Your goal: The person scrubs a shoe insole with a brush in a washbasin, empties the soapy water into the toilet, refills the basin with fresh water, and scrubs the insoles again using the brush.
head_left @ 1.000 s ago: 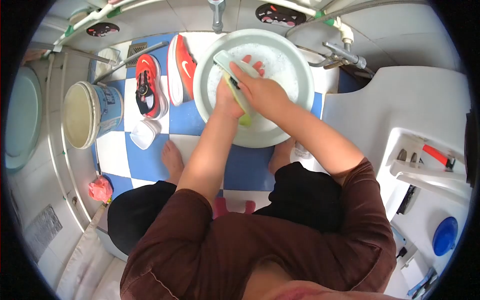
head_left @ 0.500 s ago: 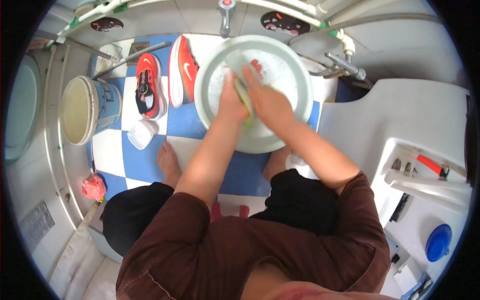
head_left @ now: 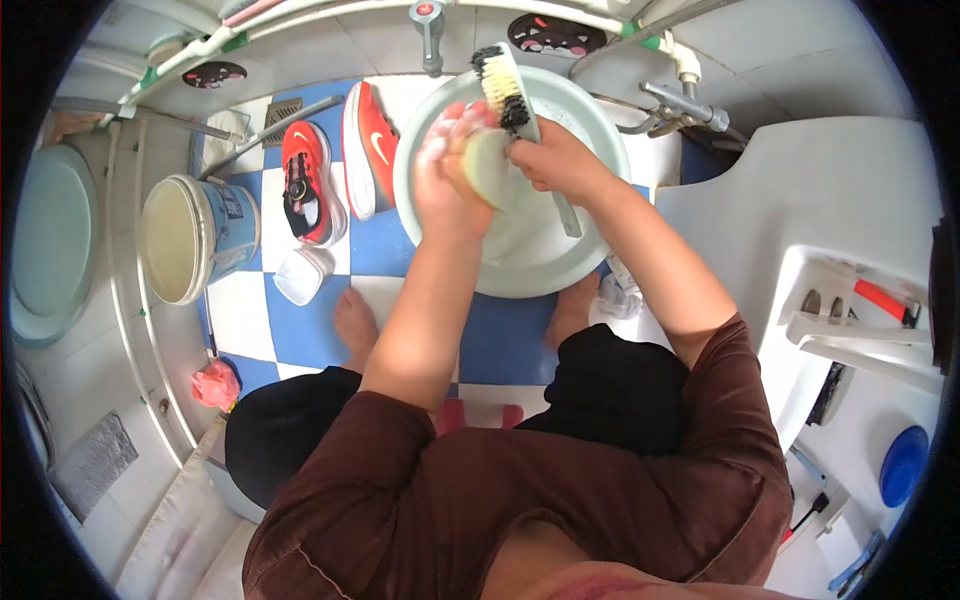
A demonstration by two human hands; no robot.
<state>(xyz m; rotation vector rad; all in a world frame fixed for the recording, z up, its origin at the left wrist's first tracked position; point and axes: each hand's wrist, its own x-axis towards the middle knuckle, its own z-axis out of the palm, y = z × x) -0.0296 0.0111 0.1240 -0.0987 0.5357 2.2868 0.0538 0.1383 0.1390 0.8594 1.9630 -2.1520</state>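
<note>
My left hand, palm up with foam on its fingers, holds a pale yellow-green flat piece with a rounded edge; its kind is unclear. My right hand grips a scrub brush by its pale handle. Its black and cream bristles face left, close to my left fingertips. Both hands are above a pale green basin of cloudy, sudsy water. Left of the basin lies an orange-red shoe on its side, its white sole leftward. Another red and black shoe lies beside it.
A faucet is above the basin on the wall. To the left are a bucket, a small white container and a pink bag. A white washstand stands right, near a metal valve. Bare feet are on blue-and-white tiles.
My hands were together low in the basin, blurred. They are now apart and raised, with the brush turned so its bristles show and the pale piece resting in my left hand.
</note>
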